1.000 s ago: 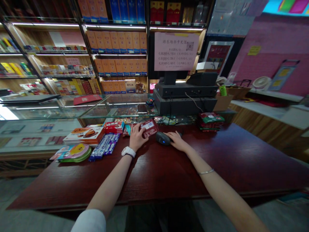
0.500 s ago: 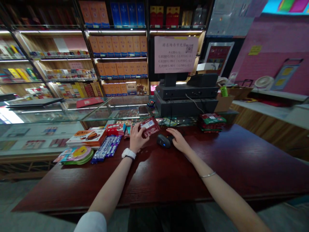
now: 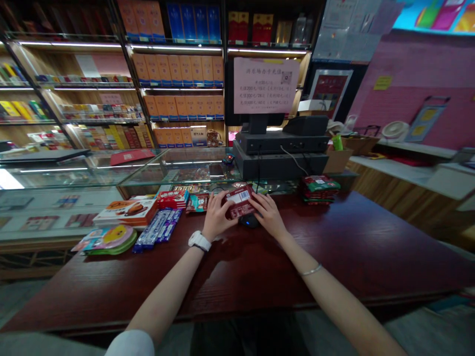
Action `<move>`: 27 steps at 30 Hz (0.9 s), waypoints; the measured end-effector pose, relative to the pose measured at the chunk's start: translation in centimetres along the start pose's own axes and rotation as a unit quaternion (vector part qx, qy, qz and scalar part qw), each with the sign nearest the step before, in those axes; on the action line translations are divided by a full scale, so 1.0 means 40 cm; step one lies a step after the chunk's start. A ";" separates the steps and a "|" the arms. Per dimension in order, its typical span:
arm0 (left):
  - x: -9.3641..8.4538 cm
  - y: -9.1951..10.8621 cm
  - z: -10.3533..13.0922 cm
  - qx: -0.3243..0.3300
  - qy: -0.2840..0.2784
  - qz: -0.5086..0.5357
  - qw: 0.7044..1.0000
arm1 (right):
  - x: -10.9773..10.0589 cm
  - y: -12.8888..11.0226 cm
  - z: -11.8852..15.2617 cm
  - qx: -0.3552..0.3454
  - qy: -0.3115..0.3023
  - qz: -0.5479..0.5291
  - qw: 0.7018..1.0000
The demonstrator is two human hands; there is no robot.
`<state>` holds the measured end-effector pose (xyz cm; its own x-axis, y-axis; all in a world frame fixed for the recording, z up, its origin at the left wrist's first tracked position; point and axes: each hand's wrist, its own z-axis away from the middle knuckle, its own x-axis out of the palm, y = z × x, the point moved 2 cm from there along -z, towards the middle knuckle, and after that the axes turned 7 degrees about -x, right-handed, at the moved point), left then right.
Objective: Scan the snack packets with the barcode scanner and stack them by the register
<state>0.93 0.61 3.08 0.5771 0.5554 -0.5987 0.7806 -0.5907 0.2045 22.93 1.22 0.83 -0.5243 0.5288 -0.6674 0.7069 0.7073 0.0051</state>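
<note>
"What's in hand?"
"One red packet (image 3: 241, 198), mid-frame, partly hiding one scanner (image 3: 249, 222). The left hand (image 3: 216, 217) clamps it; the right hand (image 3: 270, 217) meets its edge, grip unclear. Turning it probably needs both together."
"Purple bars (image 3: 158, 230), left?"
"Several, overlapping; can't count exactly."

Glossy dark-red wooden desk (image 3: 237, 282).

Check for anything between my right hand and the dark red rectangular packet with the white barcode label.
Nothing visible stands between the right hand and the packet: its fingertips are at the packet's right edge. The black rounded scanner shows below the packet, outside that gap.
</note>
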 end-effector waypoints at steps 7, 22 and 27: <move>0.007 0.001 0.005 -0.024 -0.011 0.015 1.000 | -0.002 0.000 0.006 0.020 0.008 -0.005 1.000; 0.019 0.036 -0.021 -0.069 -0.029 0.153 0.985 | -0.043 0.020 0.000 0.076 0.108 -0.028 0.991; 0.032 0.058 -0.025 -0.063 0.019 0.101 0.993 | -0.047 0.061 -0.005 0.162 0.158 -0.109 0.968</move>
<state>3.72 0.54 3.53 0.7313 0.4570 -0.5063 0.6710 -0.6150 0.4141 25.53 2.04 2.22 -0.7609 0.5362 -0.3654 0.6477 0.6611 -0.3787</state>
